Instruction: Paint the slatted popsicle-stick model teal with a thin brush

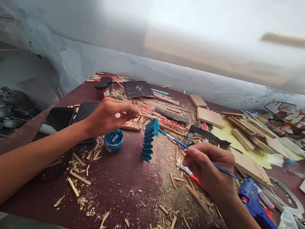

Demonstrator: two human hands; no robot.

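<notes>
My left hand is closed in a pinch on a thin wooden stick. At the stick's far end hangs a small notched wooden piece, its top and ridged side coated in wet blue paint, one face still bare wood. A slim blue paintbrush is gripped in my right hand, its paint-covered tip touching or very near the upper right edge of the piece. Below my left hand stands an uncapped jar of blue paint.
Wood shavings and offcuts litter the brown table. A blue glue gun lies at right, near wooden blocks. Behind are dark-lidded jars, many sticks and black sandpaper. A black case sits left.
</notes>
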